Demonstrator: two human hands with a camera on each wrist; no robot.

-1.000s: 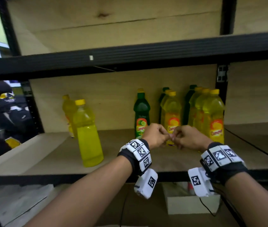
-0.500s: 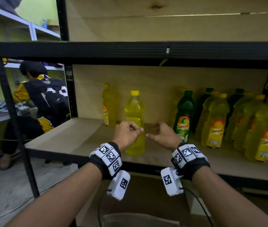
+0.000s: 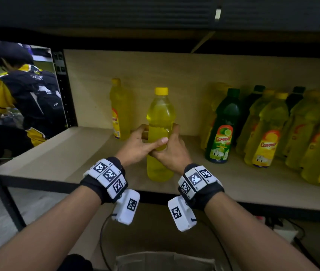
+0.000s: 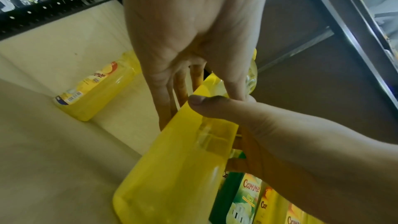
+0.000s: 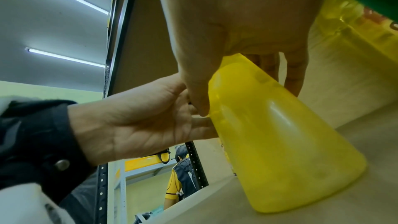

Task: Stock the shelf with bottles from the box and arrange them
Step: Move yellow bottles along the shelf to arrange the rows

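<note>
A yellow bottle (image 3: 160,118) with a yellow cap and no label showing stands upright near the front edge of the wooden shelf (image 3: 57,153). My left hand (image 3: 139,145) grips its middle from the left, thumb across the front. My right hand (image 3: 172,153) grips it from the right at the same height, and the two thumbs meet. In the left wrist view my left hand (image 4: 189,54) has its fingers behind the bottle (image 4: 178,168). In the right wrist view my right hand (image 5: 237,31) wraps round the bottle (image 5: 280,142), and the left hand (image 5: 140,125) comes in from the side.
A labelled yellow bottle (image 3: 119,108) stands at the back left. A green bottle (image 3: 223,132) and several yellow ones (image 3: 266,133) fill the right of the shelf. An open cardboard box (image 3: 165,260) sits below me. A person (image 3: 24,90) crouches beyond the left upright.
My view and both hands have swung left, away from the bottles on the right. The hands held nothing before and now grip the unlabelled yellow bottle.
</note>
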